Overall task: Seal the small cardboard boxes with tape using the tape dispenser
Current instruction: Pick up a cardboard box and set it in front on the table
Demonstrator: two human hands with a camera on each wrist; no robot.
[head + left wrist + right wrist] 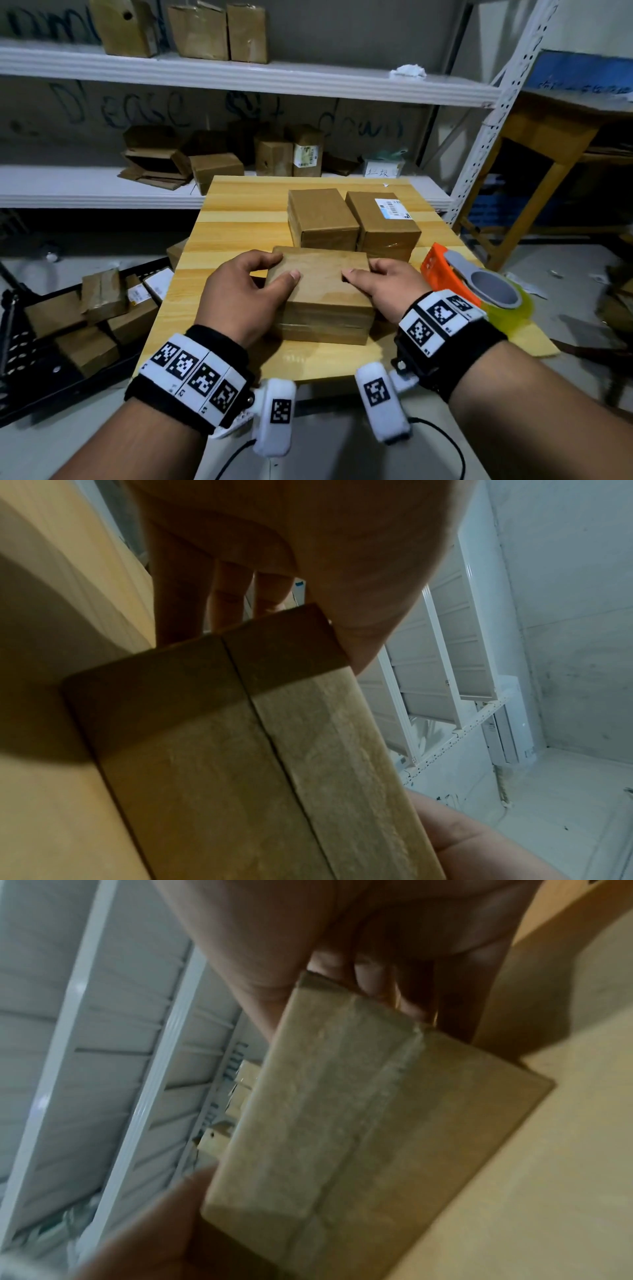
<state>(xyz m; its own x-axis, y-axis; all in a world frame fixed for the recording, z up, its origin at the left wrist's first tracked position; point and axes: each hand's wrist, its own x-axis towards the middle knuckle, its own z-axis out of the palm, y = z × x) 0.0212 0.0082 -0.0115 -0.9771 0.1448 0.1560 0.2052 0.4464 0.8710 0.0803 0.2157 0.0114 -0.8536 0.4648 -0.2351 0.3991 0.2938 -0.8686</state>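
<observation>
A small flat cardboard box (322, 291) lies on the wooden table (236, 219) in front of me. My left hand (255, 286) grips its left end, thumb on top and fingers round the far corner. My right hand (375, 282) grips its right end the same way. The left wrist view shows the box's side (240, 750) with a flap seam under clear tape. In the right wrist view the taped box end (342, 1110) fills the middle. An orange tape dispenser (476, 284) with a yellowish roll lies at the table's right edge, beside my right wrist.
Two more closed boxes (322, 217) (383, 222) stand just behind the held one, the right one with a label. White metal shelves (239, 75) behind the table carry several boxes. A black crate (68, 329) with boxes sits on the floor at left.
</observation>
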